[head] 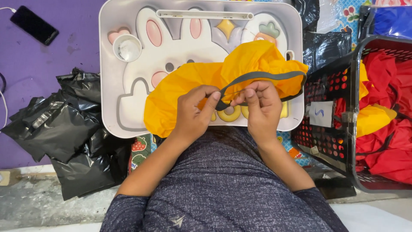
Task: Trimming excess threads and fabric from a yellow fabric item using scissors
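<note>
Yellow-orange fabric piece (189, 88) lies bunched on a white lap tray (111, 73) w/ a rabbit print, right in front of the person. Grey elastic strap (266, 76) runs along its edge, looping out to the right.

Left hand (193, 114): grip pressed together, thumb + forefinger pinching the strap end at the centre of the tray's near edge, over the fabric. Right hand (262, 105): grip also closed, fingertips pinching the same strap just beside the left hand; the two hands nearly touching. Both forearms come up from the bottom, sleeves dark blue-grey.

On the tray, top left: small white round cup (127, 47) in its recess, well apart from the hands. Slot runs along the tray's far edge.

Left of tray: pile of black plastic bags (64, 124) on the purple mat (81, 25). Black phone (34, 25) at top left w/ a white cable. Right side: black perforated basket (334, 86) holding red fabric (386, 129) plus some yellow pieces; small white tag on its wall. More black bags behind the tray, top right.
</note>
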